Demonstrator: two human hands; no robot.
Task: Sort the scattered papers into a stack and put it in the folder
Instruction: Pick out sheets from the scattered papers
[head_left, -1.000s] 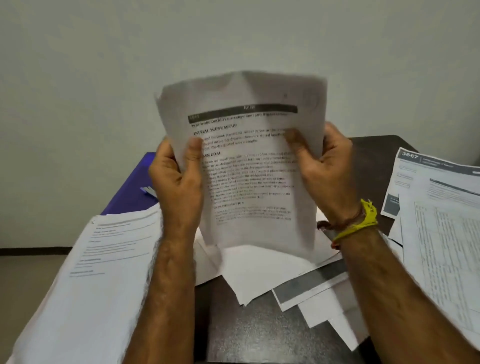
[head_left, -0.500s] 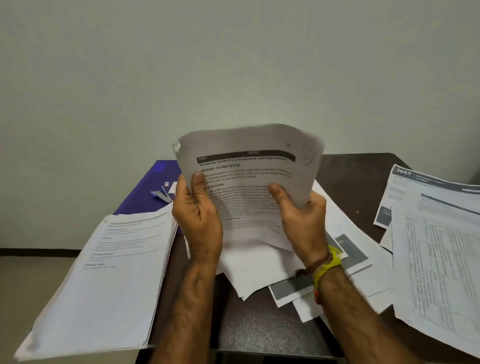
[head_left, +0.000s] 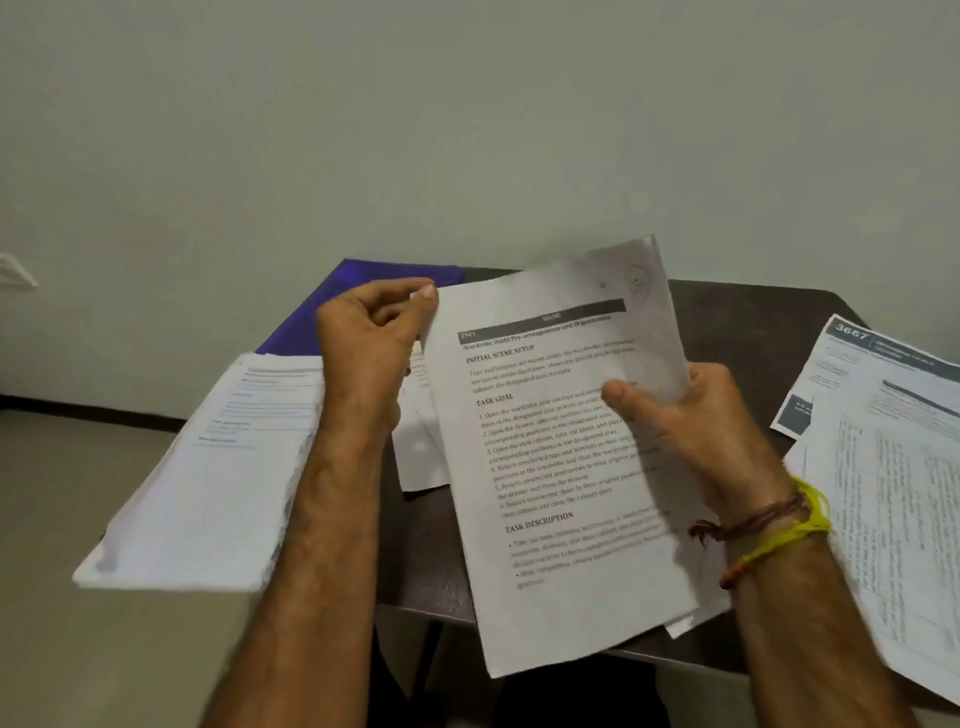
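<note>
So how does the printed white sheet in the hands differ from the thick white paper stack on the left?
The printed white sheet is lifted off the dark table, in the grip of the right hand and pinched at its top corner by the left hand; the thick white paper stack lies untouched, overhanging the table's edge. The sheet's text is legible; the stack's is blurred. Both are white with black print.

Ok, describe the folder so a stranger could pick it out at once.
Start at the dark table against the pale wall and go to its far left corner. The folder lies flat there, partly hidden behind the left hand and the paper stack. It is the only deep blue thing among white printed sheets.
</note>
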